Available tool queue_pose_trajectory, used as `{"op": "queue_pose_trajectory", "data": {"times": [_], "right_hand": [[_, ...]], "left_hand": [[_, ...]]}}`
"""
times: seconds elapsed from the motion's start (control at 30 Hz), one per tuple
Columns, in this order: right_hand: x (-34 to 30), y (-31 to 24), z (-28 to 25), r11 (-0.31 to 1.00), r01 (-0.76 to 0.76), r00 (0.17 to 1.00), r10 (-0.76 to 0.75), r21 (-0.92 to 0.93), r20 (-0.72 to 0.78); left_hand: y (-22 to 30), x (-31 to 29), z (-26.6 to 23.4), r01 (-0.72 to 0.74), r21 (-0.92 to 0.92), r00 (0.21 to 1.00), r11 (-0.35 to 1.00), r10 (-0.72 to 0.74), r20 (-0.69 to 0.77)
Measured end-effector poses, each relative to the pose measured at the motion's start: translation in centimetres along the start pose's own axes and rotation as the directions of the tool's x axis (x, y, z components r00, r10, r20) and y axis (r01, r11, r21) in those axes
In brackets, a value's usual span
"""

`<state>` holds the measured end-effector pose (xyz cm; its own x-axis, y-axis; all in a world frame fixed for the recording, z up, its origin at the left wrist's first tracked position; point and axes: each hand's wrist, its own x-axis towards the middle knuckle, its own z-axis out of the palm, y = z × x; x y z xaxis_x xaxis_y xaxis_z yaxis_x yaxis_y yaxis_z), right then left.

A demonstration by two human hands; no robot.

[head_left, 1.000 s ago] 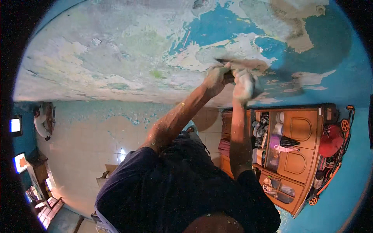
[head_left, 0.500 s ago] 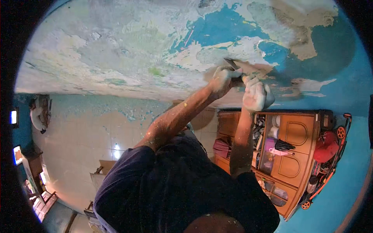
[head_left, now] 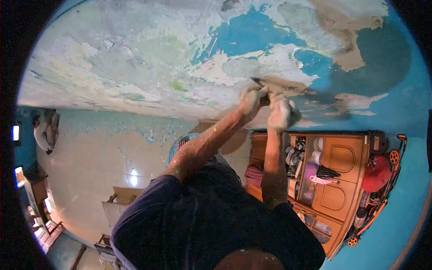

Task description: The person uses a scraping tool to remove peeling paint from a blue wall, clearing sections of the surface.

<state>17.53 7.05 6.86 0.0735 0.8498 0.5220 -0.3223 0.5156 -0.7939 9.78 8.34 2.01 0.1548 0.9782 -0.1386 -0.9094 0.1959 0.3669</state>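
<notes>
Both my hands are raised to the wall (head_left: 157, 49), whose blue paint is broken by pale and grey patches of bare plaster. They grip one scraper (head_left: 258, 82), its dark flat blade pointing up and left against the surface. My left hand (head_left: 252, 101) is closed near the blade, dusted white. Just to the right, my right hand (head_left: 283, 111) is wrapped round the handle end, also whitened with dust. The fingers hide most of the handle, and the blade is a little blurred.
A wooden cabinet (head_left: 344, 155) with things on its shelves stands behind my right arm. Beside it are a red bag (head_left: 377, 173) and an orange-wheeled folding frame (head_left: 392, 180). Blue paint flakes (head_left: 150, 132) litter the tiled floor (head_left: 90, 166). A person (head_left: 44, 132) sits at the far left.
Both hands have moved left and slightly down across the wall, with the scraper between them. Its blade has shifted the same way.
</notes>
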Motion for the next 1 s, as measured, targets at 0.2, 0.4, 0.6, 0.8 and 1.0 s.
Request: {"op": "queue_pose_trajectory", "data": {"times": [0.2, 0.4, 0.6, 0.8, 1.0], "right_hand": [[-0.4, -0.7, -0.8, 0.998, -0.035, 0.999, 0.036, -0.055, 0.019], [0.0, -4.6, -0.2, 0.98, 0.092, 0.986, -0.066, -0.176, 0.151], [-2.2, -8.7, 2.6, 0.53, 0.196, 0.975, -0.015, -0.825, 0.223], [-6.6, -4.1, 1.6, 0.713, -0.48, 0.809, 0.586, -0.511, 0.057], [-5.4, 5.4, 0.8, 0.789, -0.613, 0.778, 0.612, -0.043, 0.142]], "left_hand": [[1.0, -1.9, 2.6, 0.065, 0.059, 0.997, 0.996, -0.066, 0.029], [2.7, -2.7, 3.9, 0.071, 0.142, 0.983, 0.987, -0.093, 0.157], [2.9, -3.3, 4.0, -0.245, 0.564, 0.969, 0.789, 0.212, 0.125], [3.2, -4.8, 2.0, -0.191, 0.555, 0.981, 0.81, 0.179, 0.076], [6.0, -2.3, -0.2, -0.177, 0.752, 0.98, 0.634, 0.182, 0.077]]}}
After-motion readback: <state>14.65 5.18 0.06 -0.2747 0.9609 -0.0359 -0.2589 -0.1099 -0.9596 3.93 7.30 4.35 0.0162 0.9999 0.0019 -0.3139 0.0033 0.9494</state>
